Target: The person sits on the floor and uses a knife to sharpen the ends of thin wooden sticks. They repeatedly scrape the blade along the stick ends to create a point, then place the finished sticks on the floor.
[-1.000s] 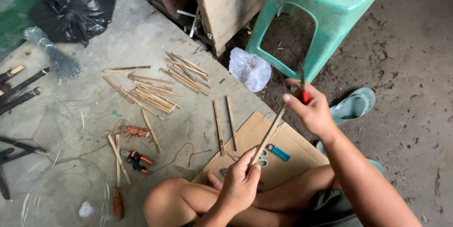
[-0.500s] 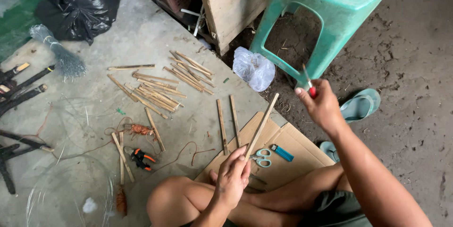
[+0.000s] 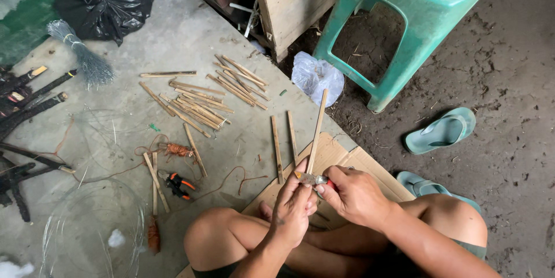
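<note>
The left hand grips the near end of a long bamboo strip, which slants away toward the far side above the cardboard sheet. The right hand is closed around a red-handled knife, its blade touching the strip's lower end.

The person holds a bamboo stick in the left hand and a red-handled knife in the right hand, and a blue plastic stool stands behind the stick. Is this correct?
Not quite: the plastic stool is green, not blue, as the head view shows. The left hand does hold the bamboo stick, and the right hand the red-handled knife.
</note>
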